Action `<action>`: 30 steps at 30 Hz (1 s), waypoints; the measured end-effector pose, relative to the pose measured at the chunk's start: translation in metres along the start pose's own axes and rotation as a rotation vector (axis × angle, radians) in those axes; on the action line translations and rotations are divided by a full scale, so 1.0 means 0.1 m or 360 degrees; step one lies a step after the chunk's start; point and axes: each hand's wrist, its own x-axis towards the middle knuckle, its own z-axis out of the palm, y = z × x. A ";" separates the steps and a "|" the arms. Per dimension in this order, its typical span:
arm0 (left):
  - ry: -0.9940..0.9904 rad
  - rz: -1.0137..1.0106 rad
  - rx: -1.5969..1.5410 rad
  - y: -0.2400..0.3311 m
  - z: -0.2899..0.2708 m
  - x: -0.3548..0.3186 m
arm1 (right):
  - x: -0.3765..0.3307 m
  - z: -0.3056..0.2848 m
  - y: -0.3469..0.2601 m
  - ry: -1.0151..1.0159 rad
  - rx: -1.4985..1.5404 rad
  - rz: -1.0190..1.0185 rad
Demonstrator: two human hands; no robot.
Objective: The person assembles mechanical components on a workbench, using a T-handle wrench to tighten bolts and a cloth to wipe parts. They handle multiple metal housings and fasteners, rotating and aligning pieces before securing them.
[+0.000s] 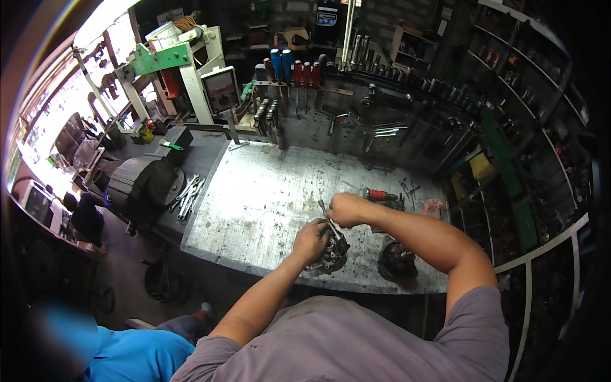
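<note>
My right hand (345, 210) is closed around a slim, shiny metal wrench (335, 230). One end of the wrench pokes out left of the fist, and its shaft slants down to a dark, greasy machine part (333, 260). That part, with an uneven metal face, lies near the bench's front edge. Curled fingers of my left hand (310, 242) grip its upper left side, close to the shaft; their tips are partly hidden. To the right sits a second dark, round machine part (398, 261), touched by neither hand.
The metal bench (254, 210) carries a red-and-dark tool (380, 195) and a crumpled pinkish rag (434, 208). Wrenches (188, 197) lie left, beside a large dark machine housing (143, 184). Screwdrivers (286, 67) and sockets (407, 75) line the back. A person in blue (137, 353) is at lower left.
</note>
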 end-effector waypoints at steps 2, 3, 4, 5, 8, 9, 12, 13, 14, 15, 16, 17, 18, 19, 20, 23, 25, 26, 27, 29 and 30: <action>0.0018 0.0030 0.0034 0.00 0.00 0.00 | -0.03 -0.09 0.10 0.0784 -0.0569 -0.0672; 0.0006 0.0028 0.0055 0.00 -0.01 0.00 | -0.04 -0.15 0.14 0.0972 -0.0660 -0.1198; 0.0007 0.0039 0.0016 0.01 -0.01 -0.01 | -0.06 -0.19 0.19 0.1012 -0.0759 -0.1670; -0.0001 0.0028 -0.0002 0.02 -0.01 -0.01 | -0.09 -0.17 0.18 0.0972 -0.0801 -0.1858; -0.0019 -0.0050 -0.0009 0.05 -0.01 -0.01 | -0.13 -0.06 0.09 0.0146 -0.0991 -0.1150; -0.0008 -0.0051 -0.0007 0.05 -0.01 -0.01 | -0.14 0.06 -0.01 0.0144 -0.0486 -0.0462; 0.0024 0.0004 0.0001 0.03 0.01 0.00 | -0.03 0.06 -0.06 -0.0109 -0.0187 -0.0074; 0.0047 0.0043 0.0027 0.01 0.01 0.00 | -0.02 0.04 -0.05 0.0137 -0.0116 -0.0135; 0.0037 0.0040 -0.0001 0.00 0.01 0.00 | 0.00 -0.01 0.00 0.0585 -0.0343 -0.0655; 0.0046 0.0045 -0.0020 -0.02 0.02 0.01 | -0.01 -0.06 0.06 0.1044 -0.0566 -0.1133; -0.0001 -0.0024 -0.0013 -0.03 0.03 0.01 | -0.02 -0.11 0.13 0.1238 -0.0757 -0.1511; -0.0141 -0.0333 -0.0163 -0.04 0.05 0.01 | -0.04 -0.13 0.18 0.1226 -0.0855 -0.1758; -0.0114 -0.0262 -0.0126 -0.05 0.06 0.02 | -0.06 -0.14 0.22 0.0951 -0.0904 -0.1889; -0.0097 -0.0190 -0.0086 -0.05 0.06 0.01 | -0.09 -0.11 0.23 0.0693 -0.0878 -0.1903; -0.0061 -0.0112 -0.0022 -0.05 0.06 0.01 | -0.10 -0.09 0.23 0.0496 -0.0949 -0.1632; 0.0069 0.0035 -0.0012 -0.01 0.06 0.01 | -0.08 0.07 0.10 0.0219 -0.0481 -0.0464; 0.0038 -0.0031 -0.0024 0.01 0.05 0.01 | -0.02 0.06 0.08 -0.0031 -0.0135 -0.0439; 0.0022 -0.0021 -0.0029 0.02 0.04 0.01 | 0.00 0.03 0.09 -0.0084 0.0202 -0.0142; 0.0003 -0.0013 -0.0027 0.02 0.03 0.01 | 0.00 -0.01 0.12 0.0173 0.0074 -0.0276; 0.0020 0.0010 -0.0075 0.02 0.03 0.02 | -0.03 -0.10 0.21 0.0783 -0.0465 -0.0781; 0.0027 0.0025 -0.0082 0.01 0.03 0.02 | -0.05 -0.12 0.24 0.0907 -0.0573 -0.1134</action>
